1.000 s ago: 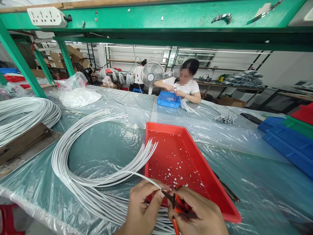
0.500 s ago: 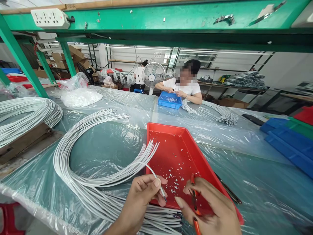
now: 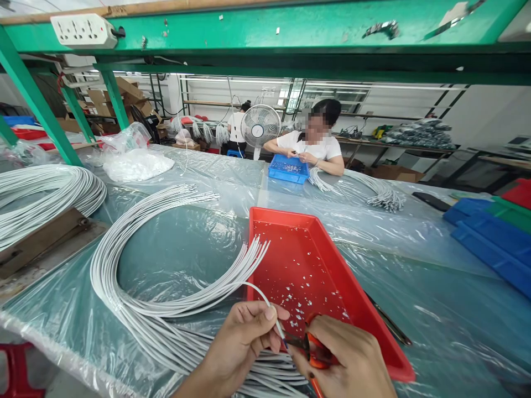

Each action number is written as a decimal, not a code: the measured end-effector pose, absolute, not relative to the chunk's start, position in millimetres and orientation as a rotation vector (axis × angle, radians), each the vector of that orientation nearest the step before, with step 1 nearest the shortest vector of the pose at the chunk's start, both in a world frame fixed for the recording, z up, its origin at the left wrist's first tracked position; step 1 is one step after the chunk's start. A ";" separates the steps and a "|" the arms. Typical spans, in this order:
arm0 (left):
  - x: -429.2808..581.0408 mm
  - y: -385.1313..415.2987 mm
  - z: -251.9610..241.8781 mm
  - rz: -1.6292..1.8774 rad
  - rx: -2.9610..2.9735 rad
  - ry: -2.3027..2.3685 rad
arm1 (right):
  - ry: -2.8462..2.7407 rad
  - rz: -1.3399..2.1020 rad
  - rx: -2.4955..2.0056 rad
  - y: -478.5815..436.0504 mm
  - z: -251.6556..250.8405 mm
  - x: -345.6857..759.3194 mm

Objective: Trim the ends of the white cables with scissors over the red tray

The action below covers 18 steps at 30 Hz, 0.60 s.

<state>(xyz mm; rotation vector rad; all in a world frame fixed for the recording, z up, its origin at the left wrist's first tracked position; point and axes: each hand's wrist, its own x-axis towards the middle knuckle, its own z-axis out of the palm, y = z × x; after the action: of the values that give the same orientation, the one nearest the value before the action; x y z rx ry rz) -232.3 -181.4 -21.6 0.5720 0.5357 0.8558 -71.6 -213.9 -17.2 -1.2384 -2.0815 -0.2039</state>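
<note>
My left hand (image 3: 248, 338) pinches the end of a white cable (image 3: 262, 296) between thumb and fingers, over the near left corner of a red tray (image 3: 286, 213). Dark inner wires show at the cable's tip. My right hand (image 3: 352, 356) is closed round orange-handled cutters (image 3: 318, 351), whose dark jaws are at the cable tip; whether they are closed on it is hard to see. The cable curves back to a large looped bundle of white cables (image 3: 108, 265) left of the tray. Small pale scraps lie scattered in the tray.
A dark slim metal tool (image 3: 390, 320) lies along the tray's right side. Another coil of white cable (image 3: 78, 188) and a brown metal block (image 3: 45, 237) are at left. Opposite, a person (image 3: 327, 149) works over a blue tray (image 3: 289, 176). Blue bins (image 3: 493, 237) stand at right.
My right hand has moved left and brought the cutters from over the tray to the cable tip. My left hand still pinches the cable, nearly in the same place.
</note>
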 end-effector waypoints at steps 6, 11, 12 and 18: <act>-233.0 -181.4 -21.3 0.861 0.534 0.527 | -2.114 -0.137 -1.277 -215.3 -19.2 -71.4; -231.1 -182.6 -22.5 0.858 0.496 0.542 | -2.108 -0.208 -1.256 -217.1 -20.9 -72.7; -230.5 -183.2 -22.5 0.857 0.487 0.546 | -2.103 -0.226 -1.253 -217.3 -21.1 -73.4; -227.3 -185.7 -19.3 0.886 0.421 0.574 | -2.083 -0.287 -1.259 -216.6 -22.3 -76.1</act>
<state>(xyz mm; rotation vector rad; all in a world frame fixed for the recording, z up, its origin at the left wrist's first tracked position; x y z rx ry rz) -227.3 -185.7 -19.3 0.4212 0.5738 0.8856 -76.1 -216.6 -22.3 -1.2591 -2.0827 -0.2871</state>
